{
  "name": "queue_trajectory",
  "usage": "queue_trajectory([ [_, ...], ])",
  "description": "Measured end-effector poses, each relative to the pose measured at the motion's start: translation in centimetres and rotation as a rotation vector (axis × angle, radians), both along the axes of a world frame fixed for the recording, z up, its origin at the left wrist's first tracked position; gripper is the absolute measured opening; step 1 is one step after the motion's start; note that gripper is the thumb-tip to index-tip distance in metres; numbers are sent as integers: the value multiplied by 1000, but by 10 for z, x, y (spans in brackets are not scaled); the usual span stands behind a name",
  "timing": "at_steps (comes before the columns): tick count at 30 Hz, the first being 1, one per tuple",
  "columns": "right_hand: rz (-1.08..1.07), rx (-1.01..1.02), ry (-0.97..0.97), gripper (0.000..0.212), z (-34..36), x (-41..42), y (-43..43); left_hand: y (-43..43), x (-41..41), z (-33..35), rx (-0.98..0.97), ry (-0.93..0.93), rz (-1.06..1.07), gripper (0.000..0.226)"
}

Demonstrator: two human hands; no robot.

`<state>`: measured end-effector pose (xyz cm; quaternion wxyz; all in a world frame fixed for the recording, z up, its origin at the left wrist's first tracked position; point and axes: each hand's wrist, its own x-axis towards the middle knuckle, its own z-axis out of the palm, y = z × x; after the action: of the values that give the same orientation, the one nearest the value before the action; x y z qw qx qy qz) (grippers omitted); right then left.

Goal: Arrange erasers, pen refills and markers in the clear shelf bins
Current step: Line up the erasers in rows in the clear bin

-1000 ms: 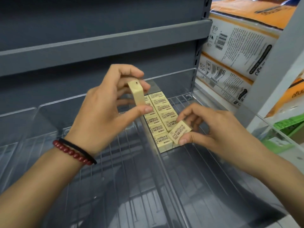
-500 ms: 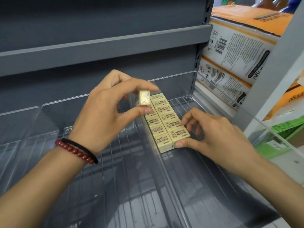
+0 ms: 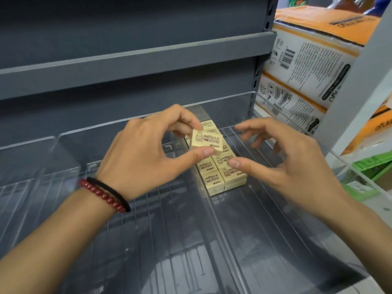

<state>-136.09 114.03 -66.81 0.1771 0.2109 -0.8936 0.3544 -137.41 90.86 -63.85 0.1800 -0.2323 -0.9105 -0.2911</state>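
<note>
Pinching one cream eraser (image 3: 206,140) between thumb and fingertips, the left hand (image 3: 137,158) now shows its printed face to the camera; half a second ago the eraser stood on end with only its narrow side visible. A red bead bracelet (image 3: 99,193) and a black band (image 3: 115,193) sit on that wrist. The right hand (image 3: 286,164) has lifted off the front of the rows it was pressing and hovers with fingers loosely spread, holding nothing, its thumb just above the front erasers.

A clear divider (image 3: 233,240) splits the clear shelf bin (image 3: 63,141) into compartments. The stacked erasers (image 3: 214,179) lie in the compartment right of it, tight against the divider in two rows running front to back, at least two layers deep at the front. The held eraser hangs just above these rows. Wrapped paper packs (image 3: 307,66) are stacked on the neighbouring shelving at far right.
</note>
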Motion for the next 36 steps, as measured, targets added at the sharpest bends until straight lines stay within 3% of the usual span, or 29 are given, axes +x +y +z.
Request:
queue_trajectory([
  [6,188,5,56,44,-5,1,-6,4,2,-5,-75,-23,-155,45],
  [11,224,12,10,37,-7,2,-5,2,2,-2,-178,50,-170,44],
  [15,226,84,-97,33,-6,3,-3,-6,-1,2,-195,56,-67,39],
  [19,253,242,-225,36,-10,4,-2,-14,-5,2,-411,151,107,35],
  [25,306,520,-118,35,-8,6,-2,-16,-5,4,-439,178,209,24],
  [32,256,462,6,26,-16,3,-6,-15,-4,2,-424,165,213,23],
  [36,209,467,57,32,-20,0,-7,-14,-6,1,-432,181,214,23],
])
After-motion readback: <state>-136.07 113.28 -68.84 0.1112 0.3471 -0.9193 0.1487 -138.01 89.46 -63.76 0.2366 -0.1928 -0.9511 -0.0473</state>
